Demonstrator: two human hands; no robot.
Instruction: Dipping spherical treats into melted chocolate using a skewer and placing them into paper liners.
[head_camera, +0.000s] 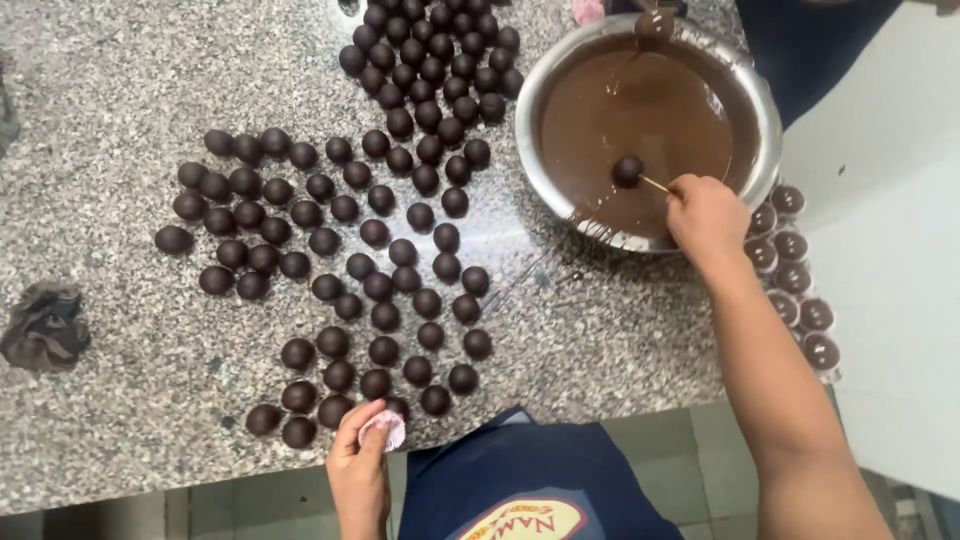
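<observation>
Over the steel bowl of melted chocolate (765, 120), the right hand (706, 215) pinches a thin wooden stick (656, 184) whose tip carries a dark chocolate ball (627, 171), held just above the chocolate surface. At the near edge of the speckled granite counter (100, 150), the left hand (358, 462) closes its fingers on a small pink paper cup (384, 429), just beside the nearest of many dark balls (340, 260) spread across the stone. Filled paper cups (795, 280) sit to the right of the bowl

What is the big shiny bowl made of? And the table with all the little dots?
The bowl looks like polished metal, probably steel: its rim is silvery and reflects light. The table looks like granite or a similar stone: grey with black and white speckles and a smooth, slightly glossy surface.
</observation>
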